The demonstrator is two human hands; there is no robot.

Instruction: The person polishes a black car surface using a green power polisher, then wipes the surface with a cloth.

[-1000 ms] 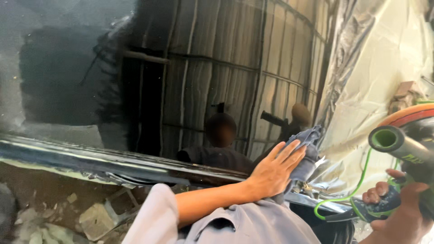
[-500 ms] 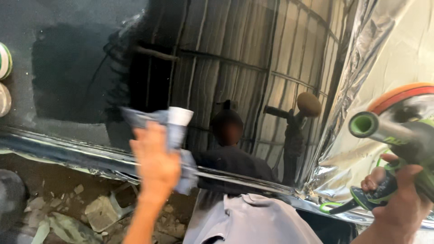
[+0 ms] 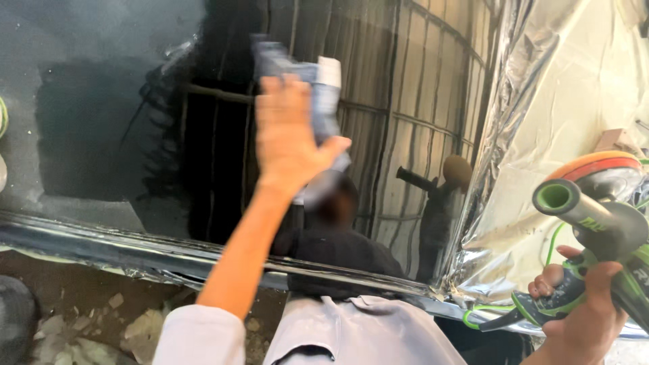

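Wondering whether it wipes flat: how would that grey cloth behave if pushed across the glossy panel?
The grey cloth looks floppy: it bunches under the left hand. It probably slides easily, since the dark panel is mirror-glossy. It looks light, carried one-handed.

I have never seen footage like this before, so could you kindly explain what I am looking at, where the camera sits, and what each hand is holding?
The picture comes from a camera worn on a person's head, looking down and forward at their own two bare hands. There is no robot.

The left hand is raised and presses a grey-blue cloth flat against a glossy dark panel. The panel is shiny enough to act as a mirror: it reflects a corrugated wall and the person.

The right hand grips a power polisher, a green and dark tool with an orange-rimmed round pad, held away from the panel.

To the right hangs crinkled plastic sheeting. Below the panel lies rubble on the ground.
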